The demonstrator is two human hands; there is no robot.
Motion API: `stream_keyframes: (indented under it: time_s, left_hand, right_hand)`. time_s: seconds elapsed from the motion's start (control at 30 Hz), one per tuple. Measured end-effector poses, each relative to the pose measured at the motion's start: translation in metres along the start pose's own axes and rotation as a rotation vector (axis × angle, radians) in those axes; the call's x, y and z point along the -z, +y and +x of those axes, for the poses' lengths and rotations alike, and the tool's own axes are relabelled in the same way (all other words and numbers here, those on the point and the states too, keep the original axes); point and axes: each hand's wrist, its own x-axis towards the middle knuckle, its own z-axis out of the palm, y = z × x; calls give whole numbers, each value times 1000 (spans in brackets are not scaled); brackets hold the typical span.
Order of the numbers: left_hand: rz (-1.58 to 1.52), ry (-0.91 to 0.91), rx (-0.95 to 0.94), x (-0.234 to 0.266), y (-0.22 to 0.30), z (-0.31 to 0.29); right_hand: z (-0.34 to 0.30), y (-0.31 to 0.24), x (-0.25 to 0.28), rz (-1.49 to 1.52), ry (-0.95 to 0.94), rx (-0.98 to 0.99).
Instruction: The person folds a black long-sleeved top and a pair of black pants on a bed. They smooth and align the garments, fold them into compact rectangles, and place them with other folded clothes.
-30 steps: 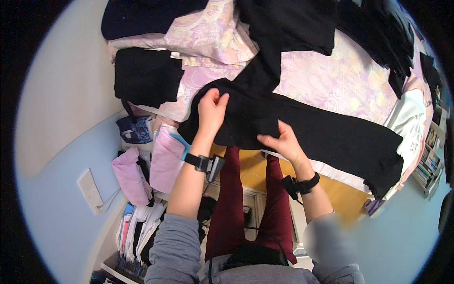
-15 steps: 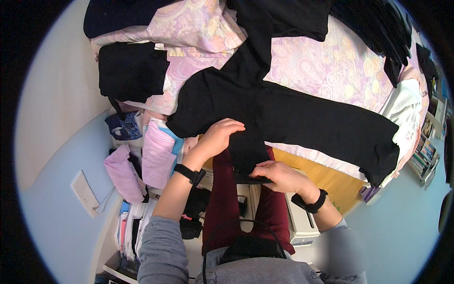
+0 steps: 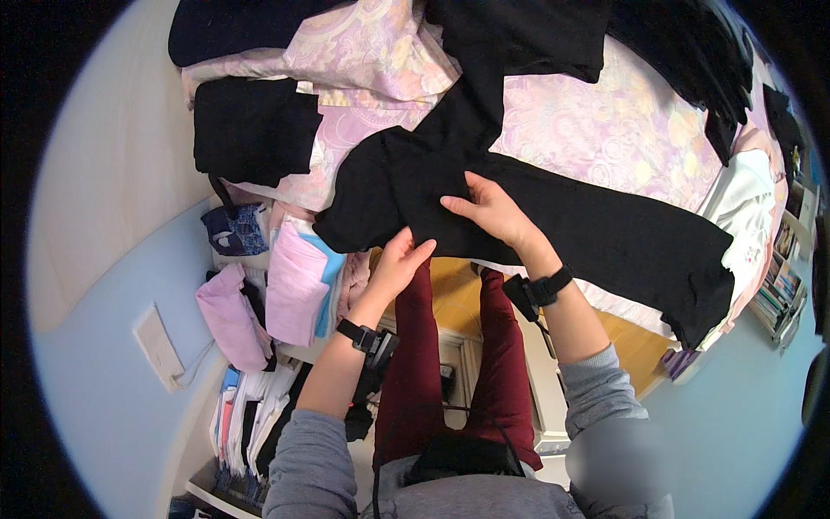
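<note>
A black cloth garment [image 3: 596, 221] lies spread across the near side of the bed, one long part reaching right. At its near edge, left of centre, my left hand [image 3: 400, 266] touches the cloth with thumb and forefinger apart; its other fingers are partly hidden. Over the middle of the garment is my right hand [image 3: 501, 216], open, fingers stretched and thumb apart, resting on the black cloth. Neither hand shows a clear grip. Another stretch of black cloth [image 3: 467, 99] runs from the garment toward the far side of the bed.
A folded black garment [image 3: 255, 130] lies at left on the patterned bedsheet [image 3: 605, 130]. Pink folded clothes [image 3: 294, 285] are stacked below it, above an open drawer of clothes [image 3: 251, 424]. White cloth [image 3: 743, 199] and a bookshelf [image 3: 778, 290] are at right.
The flap of black cloth that hung toward me over my legs now lies up on the garment. My right hand has moved up and away from me; my left hand has come down to the near edge.
</note>
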Motion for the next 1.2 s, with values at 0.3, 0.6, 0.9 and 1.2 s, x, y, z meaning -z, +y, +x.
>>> stream_keyframes:
  time_s: [0.3,0.6,0.9,1.2]
  left_hand:
    - [288,264,-138,-9,-6,31]
    - [566,343,-275,-7,-8,33]
    - [1045,648,-433,-17,65,57]
    - [1346,291,-533,28,123,127]
  right_hand:
    - [-43,40,-11,-307,240,23]
    - [-65,50,-31,-937,356,147]
    - [-56,20,-15,-569,708,295]
    - [70,-84,69,-487,438,-125]
